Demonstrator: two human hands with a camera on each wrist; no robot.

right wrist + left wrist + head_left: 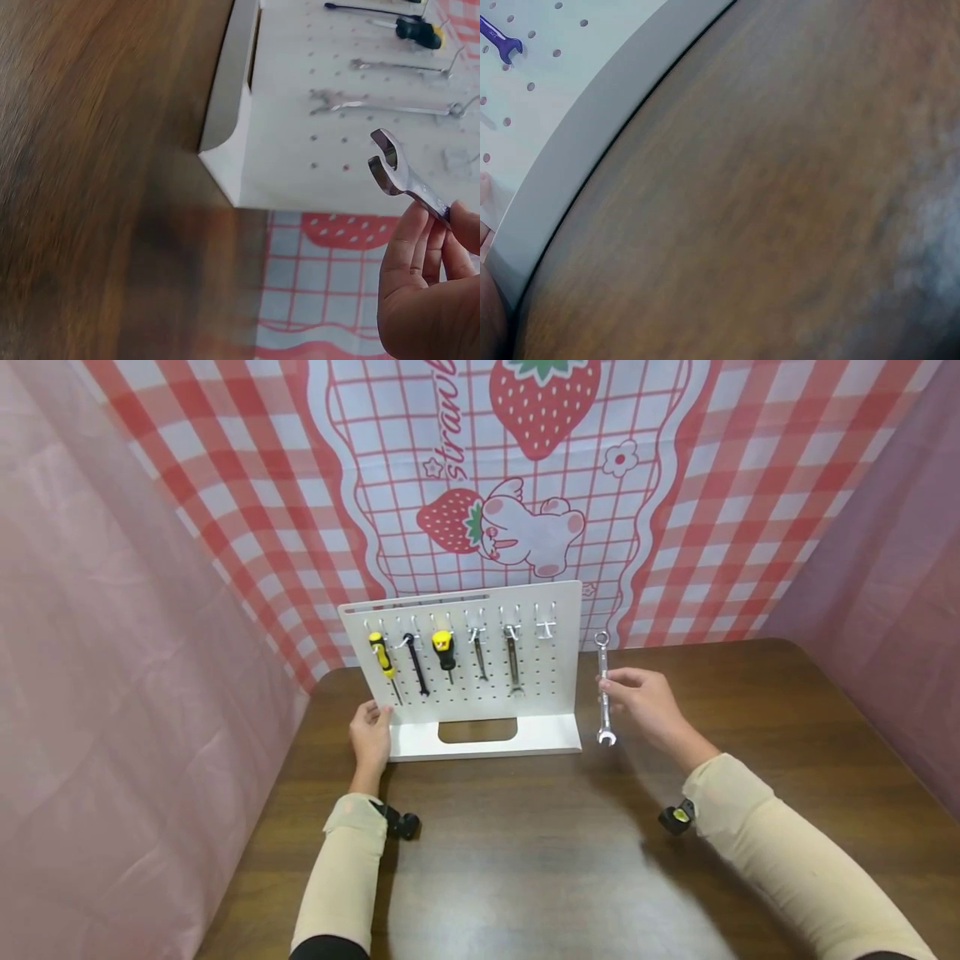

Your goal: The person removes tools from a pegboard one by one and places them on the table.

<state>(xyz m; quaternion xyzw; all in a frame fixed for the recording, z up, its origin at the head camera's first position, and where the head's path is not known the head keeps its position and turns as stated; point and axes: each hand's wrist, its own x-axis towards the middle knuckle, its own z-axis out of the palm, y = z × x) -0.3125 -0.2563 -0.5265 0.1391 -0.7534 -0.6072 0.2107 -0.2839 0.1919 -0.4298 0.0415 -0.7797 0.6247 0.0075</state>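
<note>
The combination wrench (605, 714) is in the air just right of the pegboard stand (558, 685), apart from it, held nearly upright with its ring end up and its forked end down. The right hand (641, 697) pinches it near mid-shaft, thumb and fingers closed on the metal.

By the look of the board, most of the hanging is done: five of its six hooks carry tools. From left to right come a long yellow-and-black screwdriver (382, 656), a dark wrench (416, 666), a stubby screwdriver (443, 647), a small wrench (479, 656) and a larger silver wrench (513, 660). The rightmost hook (546, 629) carries no tool, and the wrench in hand is the only one off the board, so that one place appears to be what is left.

The left hand (371, 735) grips the stand's near left edge with bent fingers; the left wrist view cuts most of it off, so how firmly it holds is hard to tell.

The stand rests toward the far side of a brown wooden table (510, 843). Beyond hangs a red-and-white checked cloth (690, 568), with pink drapes (112, 652) to left and right.
</note>
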